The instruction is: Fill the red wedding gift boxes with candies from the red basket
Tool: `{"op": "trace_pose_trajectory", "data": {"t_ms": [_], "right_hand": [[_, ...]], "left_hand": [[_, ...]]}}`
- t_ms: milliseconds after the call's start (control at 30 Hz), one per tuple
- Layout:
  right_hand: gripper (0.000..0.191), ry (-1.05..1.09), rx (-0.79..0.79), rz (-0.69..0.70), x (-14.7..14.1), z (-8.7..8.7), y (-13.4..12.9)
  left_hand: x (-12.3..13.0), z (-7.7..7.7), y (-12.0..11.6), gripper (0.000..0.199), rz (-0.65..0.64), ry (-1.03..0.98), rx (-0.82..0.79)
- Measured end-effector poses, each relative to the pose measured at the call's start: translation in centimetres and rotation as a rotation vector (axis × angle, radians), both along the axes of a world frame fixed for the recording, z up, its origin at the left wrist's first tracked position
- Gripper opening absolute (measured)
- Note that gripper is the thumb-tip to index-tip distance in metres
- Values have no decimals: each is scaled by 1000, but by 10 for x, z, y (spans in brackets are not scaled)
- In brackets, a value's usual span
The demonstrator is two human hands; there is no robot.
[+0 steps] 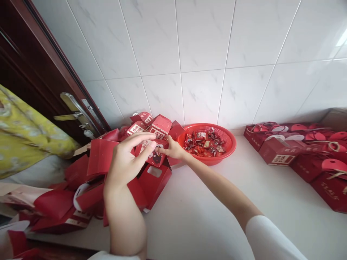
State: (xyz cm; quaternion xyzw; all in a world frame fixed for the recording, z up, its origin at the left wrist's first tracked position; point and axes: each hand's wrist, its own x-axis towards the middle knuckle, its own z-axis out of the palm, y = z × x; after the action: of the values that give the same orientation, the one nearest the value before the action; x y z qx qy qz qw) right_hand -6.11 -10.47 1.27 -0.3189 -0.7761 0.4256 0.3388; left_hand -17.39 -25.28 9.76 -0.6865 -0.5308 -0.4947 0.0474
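My left hand [130,155] is raised in front of the heap of red boxes, thumb and fingers apart, with nothing visible in it. Beyond it, my right hand [173,148] grips the right side of a small red gift box [155,157] with a cartoon print; my left hand partly hides this box. More red boxes [161,124] with white character labels are piled behind. Below lies an open red box [154,182] with an oval cutout. Just right of my right hand stands a red plastic basket [230,144] holding wrapped candies [207,144].
Closed red gift boxes [282,150] with rope handles stand in rows at the right on the white countertop [195,220]. Unfolded red boxes [62,206] are heaped at the left. A tiled wall [200,94] runs behind, and a dark door with a metal handle [78,113] is at left.
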Motion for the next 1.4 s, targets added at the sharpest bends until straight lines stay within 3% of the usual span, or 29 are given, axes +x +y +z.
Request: {"op": "trace_pose_trajectory", "data": {"t_ms": [133,267,367,500,633,767,1067,1233,1400], "right_hand": [[60,87,-39,-25,-3,-8,5],[59,240,-28,-2,20,-9,0],[60,377,-52,-2,53,-2,-12],[65,515,-266,25,111,3,-30],[61,527,-431,40,162,-12,-47],[53,551,-501,20,191,-37,-62],[57,593,-538,34,198,-67,-87],[60,615,-460,-59,187,-81,-96],[48,472,-252,29,186,-84,-99]], "left_hand": [[0,-1,1,19,12,-1,-10],[5,-2,6,19,3,-1,-1],[10,-3,13,22,18,-11,44],[16,-8,24,26,48,-74,101],[26,-17,35,30,-17,-115,-21],[42,-24,43,30,-216,-67,-229],[63,-21,39,31,-420,-7,-550],[65,-26,42,14,-442,32,-404],[69,-32,51,15,-412,91,-238]]}}
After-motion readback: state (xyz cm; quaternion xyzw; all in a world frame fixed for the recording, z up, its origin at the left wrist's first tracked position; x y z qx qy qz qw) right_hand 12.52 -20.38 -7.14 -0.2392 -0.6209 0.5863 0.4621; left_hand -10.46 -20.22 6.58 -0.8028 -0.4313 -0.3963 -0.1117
